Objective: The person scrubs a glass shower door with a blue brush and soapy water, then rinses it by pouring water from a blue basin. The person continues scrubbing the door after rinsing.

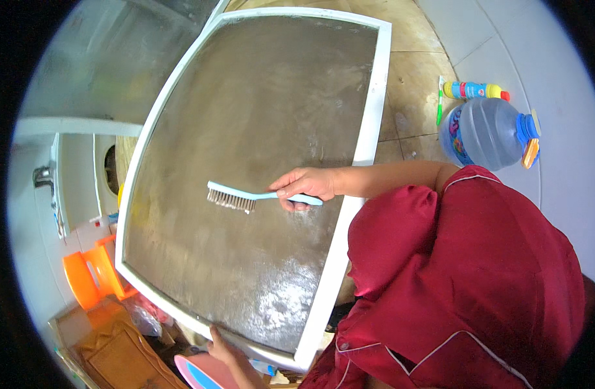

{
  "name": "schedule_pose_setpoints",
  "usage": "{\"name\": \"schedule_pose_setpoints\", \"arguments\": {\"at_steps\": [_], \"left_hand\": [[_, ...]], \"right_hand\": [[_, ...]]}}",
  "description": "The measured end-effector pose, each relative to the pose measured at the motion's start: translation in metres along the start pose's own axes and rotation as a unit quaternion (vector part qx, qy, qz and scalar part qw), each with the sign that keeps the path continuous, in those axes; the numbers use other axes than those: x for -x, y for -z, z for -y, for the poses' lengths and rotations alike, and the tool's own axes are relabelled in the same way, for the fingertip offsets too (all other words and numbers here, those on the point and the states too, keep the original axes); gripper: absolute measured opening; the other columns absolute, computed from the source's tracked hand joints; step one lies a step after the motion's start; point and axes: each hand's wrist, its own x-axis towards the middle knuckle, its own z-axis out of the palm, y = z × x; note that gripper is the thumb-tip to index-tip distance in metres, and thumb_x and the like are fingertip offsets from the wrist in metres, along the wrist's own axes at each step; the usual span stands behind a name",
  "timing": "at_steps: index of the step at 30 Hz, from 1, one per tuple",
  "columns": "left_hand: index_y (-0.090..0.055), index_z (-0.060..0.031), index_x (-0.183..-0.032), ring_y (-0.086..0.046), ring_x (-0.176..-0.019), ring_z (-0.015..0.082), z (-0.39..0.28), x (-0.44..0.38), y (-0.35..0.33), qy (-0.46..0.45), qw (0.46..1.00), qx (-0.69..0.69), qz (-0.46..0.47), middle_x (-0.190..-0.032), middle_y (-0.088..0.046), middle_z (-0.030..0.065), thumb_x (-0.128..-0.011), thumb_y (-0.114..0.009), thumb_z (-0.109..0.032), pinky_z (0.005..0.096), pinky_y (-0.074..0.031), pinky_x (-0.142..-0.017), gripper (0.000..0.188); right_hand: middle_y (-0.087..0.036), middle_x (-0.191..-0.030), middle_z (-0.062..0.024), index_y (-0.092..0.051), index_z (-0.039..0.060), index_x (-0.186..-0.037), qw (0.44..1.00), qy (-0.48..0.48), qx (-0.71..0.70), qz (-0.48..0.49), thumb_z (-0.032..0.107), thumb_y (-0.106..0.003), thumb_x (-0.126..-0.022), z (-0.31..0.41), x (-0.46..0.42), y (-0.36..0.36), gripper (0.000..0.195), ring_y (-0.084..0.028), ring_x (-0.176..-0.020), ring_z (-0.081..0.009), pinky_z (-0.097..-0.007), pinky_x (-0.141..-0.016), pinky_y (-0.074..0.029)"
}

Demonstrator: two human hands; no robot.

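Observation:
A framed glass pane [258, 121] with a white frame fills the middle of the head view, its surface streaked and wet-looking. My right hand [302, 188] grips the handle of a light blue brush [231, 194] over the pane. The brush's bristles point towards the bottom of the picture, with bits of white foam on them. At the pane's lower edge, my left hand [223, 346] holds the white frame, with the thumb on its rim and the other fingers mostly hidden.
A large clear plastic bottle [492, 131], a yellow and blue bottle [472, 90] and a green-and-white toothbrush [440, 102] lie at upper right. An orange plastic stool [90, 274] is at left. Below it is a brown panel [127, 357]. A pink and blue object [200, 372] is near my left hand.

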Motion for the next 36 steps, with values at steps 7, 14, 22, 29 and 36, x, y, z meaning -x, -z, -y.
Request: {"name": "schedule_pose_setpoints", "arguments": {"at_steps": [7, 14, 22, 29, 36], "left_hand": [[-0.061, 0.0125, -0.093, -0.059, -0.075, 0.024, 0.114, -0.079, -0.06, 0.139, 0.989, -0.036, 0.028, -0.087, -0.064, 0.0167, -0.067, -0.076, -0.043, 0.0367, -0.049, -0.071, 0.063], [-0.066, 0.0089, -0.086, -0.065, -0.075, 0.0313, 0.188, -0.063, -0.131, 0.065, 0.988, -0.111, -0.08, -0.082, -0.067, 0.0211, -0.069, -0.073, -0.047, 0.0399, -0.049, -0.073, 0.059], [-0.045, 0.0067, -0.126, -0.037, -0.121, 0.0446, 0.179, -0.047, -0.158, -0.082, 0.931, -0.347, -0.084, -0.131, -0.041, 0.0301, -0.082, -0.059, -0.038, 0.0498, -0.028, -0.102, 0.064], [-0.029, 0.0088, -0.136, -0.03, -0.126, 0.0482, 0.201, -0.05, -0.166, -0.132, 0.924, -0.351, -0.074, -0.137, -0.032, 0.0317, -0.089, -0.048, -0.026, 0.0508, -0.025, -0.106, 0.06], [-0.029, 0.0081, -0.136, -0.027, -0.13, 0.0451, 0.19, -0.054, -0.167, -0.099, 0.927, -0.359, -0.043, -0.141, -0.029, 0.0288, -0.09, -0.045, -0.028, 0.0488, -0.022, -0.109, 0.061]], "right_hand": [[-0.056, -0.076, 0.0003, -0.047, 0.0047, -0.131, 0.966, 0.032, 0.222, -0.125, 0.013, -0.057, -0.09, -0.011, -0.027, 0.058, 0.043, -0.051, -0.063, -0.0057, -0.0213, -0.054, -0.044], [-0.057, -0.078, 0.0002, -0.044, 0.0103, -0.136, 0.849, -0.093, 0.515, -0.071, 0.016, -0.052, -0.093, -0.018, -0.085, 0.023, 0.045, -0.048, -0.061, -0.0085, -0.0227, -0.056, -0.043], [-0.066, -0.092, -0.0155, -0.051, 0.0174, -0.13, 0.628, -0.07, 0.756, 0.17, 0.025, -0.053, -0.089, -0.113, -0.212, -0.047, 0.041, -0.064, -0.074, -0.0272, -0.0378, -0.068, -0.05], [-0.063, -0.073, -0.0134, -0.054, 0.0321, -0.124, 0.396, 0.057, 0.898, 0.184, 0.036, -0.045, -0.092, -0.164, -0.302, -0.034, 0.034, -0.064, -0.069, -0.0317, -0.0459, -0.059, -0.051], [-0.065, -0.078, -0.0165, -0.062, 0.0256, -0.114, 0.528, -0.017, 0.845, 0.081, 0.038, -0.045, -0.092, -0.165, -0.373, -0.032, 0.03, -0.064, -0.07, -0.0283, -0.044, -0.06, -0.051]]}}
